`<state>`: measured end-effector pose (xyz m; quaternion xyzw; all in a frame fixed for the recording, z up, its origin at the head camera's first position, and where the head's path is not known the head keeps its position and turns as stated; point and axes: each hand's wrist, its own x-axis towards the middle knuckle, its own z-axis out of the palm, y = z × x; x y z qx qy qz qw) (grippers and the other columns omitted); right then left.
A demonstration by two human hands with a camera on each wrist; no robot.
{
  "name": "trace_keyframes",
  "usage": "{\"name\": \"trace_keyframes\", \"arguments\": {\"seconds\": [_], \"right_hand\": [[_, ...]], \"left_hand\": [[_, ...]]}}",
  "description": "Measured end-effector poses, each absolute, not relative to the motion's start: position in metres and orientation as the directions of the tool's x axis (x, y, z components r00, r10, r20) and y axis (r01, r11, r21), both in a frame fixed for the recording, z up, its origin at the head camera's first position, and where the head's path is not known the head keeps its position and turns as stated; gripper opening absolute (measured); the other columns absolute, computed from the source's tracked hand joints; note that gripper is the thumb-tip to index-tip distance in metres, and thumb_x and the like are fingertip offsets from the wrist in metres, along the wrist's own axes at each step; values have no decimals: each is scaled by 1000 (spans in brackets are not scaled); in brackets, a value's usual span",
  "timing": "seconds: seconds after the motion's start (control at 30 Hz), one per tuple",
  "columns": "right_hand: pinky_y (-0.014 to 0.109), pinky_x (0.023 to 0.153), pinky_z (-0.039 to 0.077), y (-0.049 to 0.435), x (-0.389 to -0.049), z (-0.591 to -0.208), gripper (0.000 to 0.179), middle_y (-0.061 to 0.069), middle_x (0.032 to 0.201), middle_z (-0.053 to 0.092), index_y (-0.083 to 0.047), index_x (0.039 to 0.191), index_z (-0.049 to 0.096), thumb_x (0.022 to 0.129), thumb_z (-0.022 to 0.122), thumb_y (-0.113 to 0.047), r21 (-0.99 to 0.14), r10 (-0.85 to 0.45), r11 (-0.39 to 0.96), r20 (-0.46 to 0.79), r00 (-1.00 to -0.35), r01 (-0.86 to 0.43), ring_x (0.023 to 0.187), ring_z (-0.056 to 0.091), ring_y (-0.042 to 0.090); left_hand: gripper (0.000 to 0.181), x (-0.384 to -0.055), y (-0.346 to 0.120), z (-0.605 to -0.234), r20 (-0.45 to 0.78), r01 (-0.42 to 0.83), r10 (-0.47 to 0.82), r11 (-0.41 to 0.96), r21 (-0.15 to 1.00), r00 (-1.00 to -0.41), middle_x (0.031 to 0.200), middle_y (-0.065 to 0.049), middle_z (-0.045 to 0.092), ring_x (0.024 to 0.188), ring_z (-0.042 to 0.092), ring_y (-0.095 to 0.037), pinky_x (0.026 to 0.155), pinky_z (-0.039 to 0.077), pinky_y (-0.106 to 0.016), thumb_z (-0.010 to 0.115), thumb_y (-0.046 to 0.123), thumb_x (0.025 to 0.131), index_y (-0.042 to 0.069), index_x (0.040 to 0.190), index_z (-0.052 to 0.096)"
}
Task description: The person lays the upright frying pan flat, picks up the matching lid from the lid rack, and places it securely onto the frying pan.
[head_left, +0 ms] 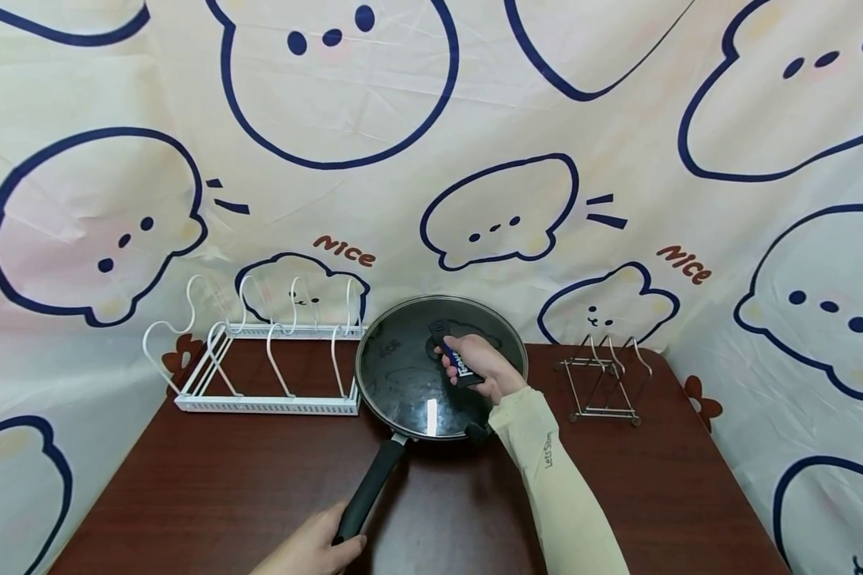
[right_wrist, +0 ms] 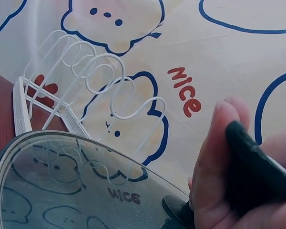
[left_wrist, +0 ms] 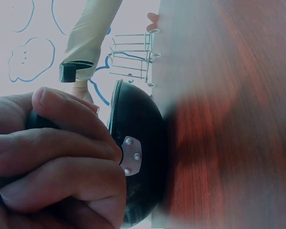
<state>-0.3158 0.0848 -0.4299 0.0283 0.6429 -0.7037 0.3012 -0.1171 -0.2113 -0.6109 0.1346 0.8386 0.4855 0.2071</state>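
A black wok [left_wrist: 145, 119] with one long handle [head_left: 374, 487] stands at the middle of the table, tilted in the head view. A round glass lid [head_left: 395, 383] with a metal rim covers it. My left hand [head_left: 320, 543] grips the wok's handle, fingers wrapped round it in the left wrist view. Over the lid's centre, my right hand [head_left: 485, 363] holds the lid's black handle [head_left: 442, 335], which carries white lettering. The handle's round base [right_wrist: 176, 210] shows below the fingers in the right wrist view. The wok's inside is dark behind the glass.
Left of the wok, close to its rim, stands a white rack [head_left: 266, 406] with curved wire dividers. A smaller metal wire rack [head_left: 604, 414] is at the right. Both are on the brown wooden table [head_left: 208, 487], with a printed curtain [head_left: 403, 208] behind.
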Motion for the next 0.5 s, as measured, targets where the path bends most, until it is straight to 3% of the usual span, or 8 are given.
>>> {"name": "trace_keyframes", "arguments": {"seconds": [0.5], "right_hand": [[16, 49, 45, 86, -316, -430, 38, -5, 69, 54, 4, 125, 56, 113, 40, -28, -893, -410, 43, -425, -807, 449, 51, 48, 3]], "left_hand": [[24, -117, -210, -610, -236, -2, 430, 477, 879, -872, 65, 9, 60, 48, 55, -8, 47, 48, -28, 69, 39, 98, 19, 108, 61]]}}
